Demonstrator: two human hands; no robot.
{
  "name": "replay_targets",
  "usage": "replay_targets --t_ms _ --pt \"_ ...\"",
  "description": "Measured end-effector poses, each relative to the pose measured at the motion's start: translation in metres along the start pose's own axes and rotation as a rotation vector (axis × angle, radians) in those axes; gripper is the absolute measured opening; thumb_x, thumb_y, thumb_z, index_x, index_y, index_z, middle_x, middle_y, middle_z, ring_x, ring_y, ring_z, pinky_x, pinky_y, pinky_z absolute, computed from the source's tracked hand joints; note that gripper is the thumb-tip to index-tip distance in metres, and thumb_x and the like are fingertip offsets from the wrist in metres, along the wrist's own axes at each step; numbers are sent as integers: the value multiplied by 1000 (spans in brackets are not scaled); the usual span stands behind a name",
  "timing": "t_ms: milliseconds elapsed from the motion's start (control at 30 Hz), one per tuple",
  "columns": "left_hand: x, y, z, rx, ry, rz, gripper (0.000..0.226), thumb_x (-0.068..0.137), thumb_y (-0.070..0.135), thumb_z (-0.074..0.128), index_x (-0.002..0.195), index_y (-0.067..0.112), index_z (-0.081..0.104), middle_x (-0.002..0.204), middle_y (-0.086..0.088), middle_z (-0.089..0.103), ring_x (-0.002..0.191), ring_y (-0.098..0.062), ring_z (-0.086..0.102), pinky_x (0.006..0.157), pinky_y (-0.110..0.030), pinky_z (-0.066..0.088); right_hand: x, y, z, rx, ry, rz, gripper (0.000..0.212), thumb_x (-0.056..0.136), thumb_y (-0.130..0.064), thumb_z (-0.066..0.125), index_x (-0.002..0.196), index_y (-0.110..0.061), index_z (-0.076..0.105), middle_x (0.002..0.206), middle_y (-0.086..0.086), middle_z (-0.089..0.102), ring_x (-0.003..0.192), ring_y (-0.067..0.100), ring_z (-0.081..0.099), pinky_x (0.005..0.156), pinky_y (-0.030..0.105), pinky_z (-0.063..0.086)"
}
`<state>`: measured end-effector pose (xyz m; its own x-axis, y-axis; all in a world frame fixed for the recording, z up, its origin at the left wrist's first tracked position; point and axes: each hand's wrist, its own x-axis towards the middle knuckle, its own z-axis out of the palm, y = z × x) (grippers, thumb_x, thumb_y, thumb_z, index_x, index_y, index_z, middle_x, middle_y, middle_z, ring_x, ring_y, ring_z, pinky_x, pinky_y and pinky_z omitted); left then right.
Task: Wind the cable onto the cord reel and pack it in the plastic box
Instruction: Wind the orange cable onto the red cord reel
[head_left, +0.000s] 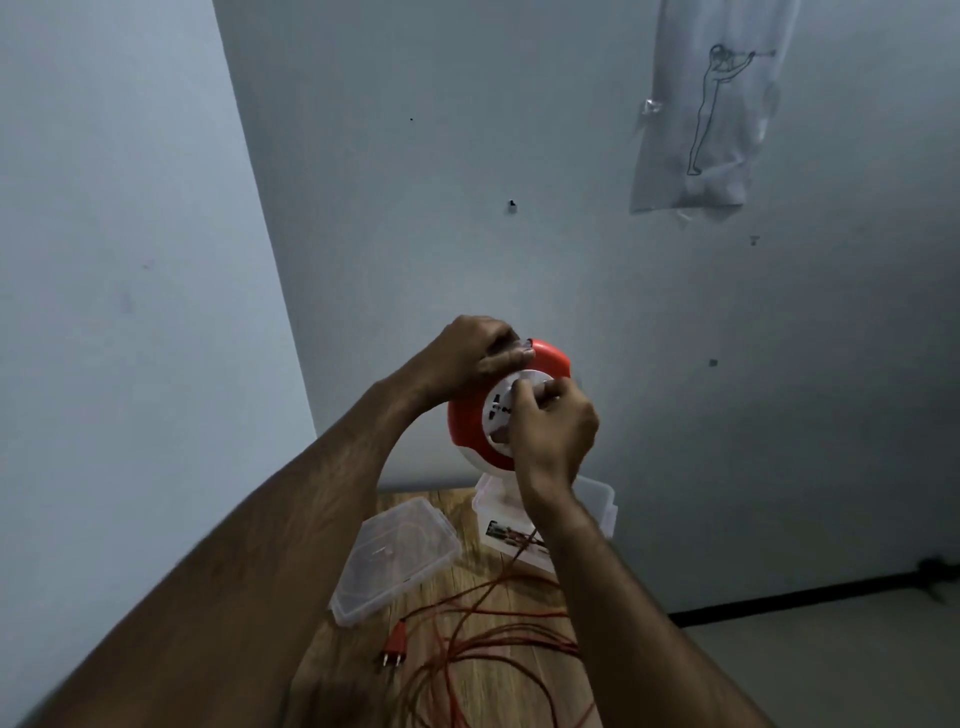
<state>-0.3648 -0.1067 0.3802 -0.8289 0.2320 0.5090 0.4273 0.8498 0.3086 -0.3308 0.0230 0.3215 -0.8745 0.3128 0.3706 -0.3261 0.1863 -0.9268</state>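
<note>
Both hands (556, 426) grip the unlabelled-looking cord reel (467, 415)

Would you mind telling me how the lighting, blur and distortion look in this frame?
Head view: dim, bluish, flat light; wide-angle stretch enlarges the forearms at the bottom edge; left hand and right hand on the cord reel look slightly soft; the cable stays readable.

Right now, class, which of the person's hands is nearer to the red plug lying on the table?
Left, though neither is close. The left hand grips the cord reel's upper rim, above the plug. The right hand works the reel's white face, farther right.
</note>
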Motion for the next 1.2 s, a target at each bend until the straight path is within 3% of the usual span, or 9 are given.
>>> replay_targets --t_ms 167,233,333,400,600,767,900,1100,1200 --pt "-1 1 -4 27 -28 13 47 99 47 59 108 3 71 100 -12 71 87 -23 68 77 -39 58 7 -5 -4 532 -60 620 12 97 -12 60 98 -1 64 80 15 73 61 26 75 60 35 63" --pt "-3 -1 -7 17 -24 3 47 100 47 58 108 2 71 99 -12 72 86 -23 68 77 -39 58 2 -3 -10 394 -108 357 12 98 -12 59 104 -1 62 77 11 72 61 25 74 57 35 62" --pt "-4 -4 -14 -1 -21 -18 44 100 45 59 107 3 72 97 -12 72 85 -23 69 76 -35 57 -1 10 -27 -243 -118 -605 26 95 -14 66 121 -15 58 105 6 69 65 13 67 54 26 57" --pt "-4 -7 -18 0 -30 -15 44 99 45 59 108 3 72 97 -12 72 85 -23 69 75 -32 55 3 21 -36 -539 -273 -921 46 90 -6 70 132 -17 55 128 15 58 61 13 60 49 19 49" --pt "-4 -9 -23 18 -46 -1 43 100 41 60 109 1 71 100 -14 73 86 -23 70 77 -34 58 15 31 -51 -861 -482 -1062 77 87 -4 69 150 -30 33 152 29 36 55 13 53 43 24 47" --pt "-5 -6 -28 -9 -32 4 41 100 41 61 109 2 71 99 -12 74 85 -21 72 78 -39 62 21 28 -51 -902 -457 -1180 77 87 -15 76 151 -30 36 143 31 46 57 19 60 42 24 45" --pt "-3 1 -32 -6 -5 6 39 100 40 61 107 3 71 96 -12 73 84 -23 71 72 -29 57 29 21 -47 -873 -391 -1239 67 90 -27 74 149 -28 43 129 31 53 60 26 62 47 34 54" --pt "3 13 -39 -61 118 22 42 100 43 60 104 2 71 95 -12 73 82 -21 69 67 -15 48 36 -5 -44 -704 -203 -1046 59 85 -46 67 136 -17 61 88 19 72 60 31 67 58 32 57" --pt "6 17 -38 -95 198 21 43 100 45 60 106 4 72 95 -8 74 81 -16 69 65 -5 45 36 -17 -41 -543 -124 -877 57 80 -50 71 124 -13 69 95 13 78 72 28 74 66 29 57"
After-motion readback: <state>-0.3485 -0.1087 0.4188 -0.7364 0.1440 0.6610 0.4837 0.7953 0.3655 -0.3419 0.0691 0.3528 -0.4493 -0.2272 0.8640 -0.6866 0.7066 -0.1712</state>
